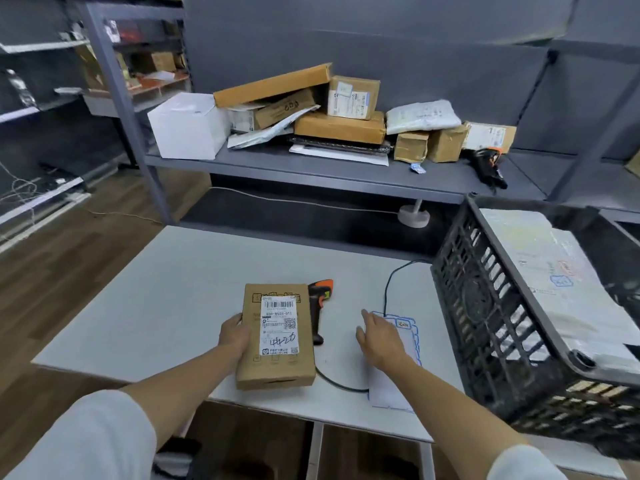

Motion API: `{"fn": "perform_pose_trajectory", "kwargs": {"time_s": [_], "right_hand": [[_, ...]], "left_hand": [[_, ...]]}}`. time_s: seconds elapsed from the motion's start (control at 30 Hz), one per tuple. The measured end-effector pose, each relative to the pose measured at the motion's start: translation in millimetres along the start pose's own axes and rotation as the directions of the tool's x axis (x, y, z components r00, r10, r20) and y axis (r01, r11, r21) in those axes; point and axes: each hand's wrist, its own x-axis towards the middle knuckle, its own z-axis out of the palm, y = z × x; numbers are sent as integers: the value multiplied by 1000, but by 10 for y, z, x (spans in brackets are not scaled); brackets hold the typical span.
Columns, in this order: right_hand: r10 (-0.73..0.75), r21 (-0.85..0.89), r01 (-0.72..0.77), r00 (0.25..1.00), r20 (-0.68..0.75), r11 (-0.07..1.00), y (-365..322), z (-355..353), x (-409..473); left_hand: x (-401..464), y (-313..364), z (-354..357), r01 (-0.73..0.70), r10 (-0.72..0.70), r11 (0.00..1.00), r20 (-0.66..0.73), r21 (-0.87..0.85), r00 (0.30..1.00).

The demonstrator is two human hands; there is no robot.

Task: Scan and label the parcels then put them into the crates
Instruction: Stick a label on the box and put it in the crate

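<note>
Left hand (pixel 235 336) grips; right hand (pixel 379 337) reaches forward, fingers extended.

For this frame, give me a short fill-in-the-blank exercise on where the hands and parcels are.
1. The left hand holds a cardboard ____ with a printed label facing up.
2. The right hand rests open on a sheet of ____ edged in blue.
3. The scanner lies on the table between the held parcel and the ____ hand.
4. The black crate stands on the person's ____ side.

Missing words: box; stickers; right; right
</note>
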Motion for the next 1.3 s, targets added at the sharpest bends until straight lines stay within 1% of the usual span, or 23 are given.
{"fn": "perform_pose_trajectory", "kwargs": {"time_s": [0.23,0.37,0.43,0.57,0.7,0.77,0.9,0.97,1.07,1.17,1.23,1.3], "right_hand": [[13,38,-13,1000,10,999,-315,53,419],[48,60,-50,998,35,997,-525,131,658],[72,105,-77,996,52,991,-639,179,751],[161,231,-178,983,91,957,-897,294,863],[245,286,-302,945,217,909,-1156,461,867],[277,316,-350,927,253,882,-1265,532,865],[362,376,-427,902,234,822,-1366,577,897],[396,445,-466,885,245,765,-1374,565,923],[435,564,-521,852,292,641,-1358,476,959],[493,675,-572,801,339,466,-1356,351,1003],[517,769,-543,790,330,338,-1361,298,1009],[492,851,-473,810,319,229,-1393,213,969]], "left_hand": [[451,186,-58,-12,10,992,13,127,1000],[764,281,-157,2,-4,988,12,152,1000],[891,326,-207,0,-3,987,18,160,1000],[1071,344,-283,3,-15,981,59,196,998],[1186,247,-346,-19,-13,966,121,259,993],[1218,192,-371,-26,-7,962,122,271,992],[1234,97,-391,-37,7,967,118,250,993],[1216,49,-413,-39,6,966,132,254,991],[1163,-12,-432,-93,46,955,168,280,985],[1156,-88,-443,-112,71,958,159,264,985],[1177,-113,-441,-120,84,961,149,247,985],[1204,-100,-423,-124,94,965,136,231,986]]}}
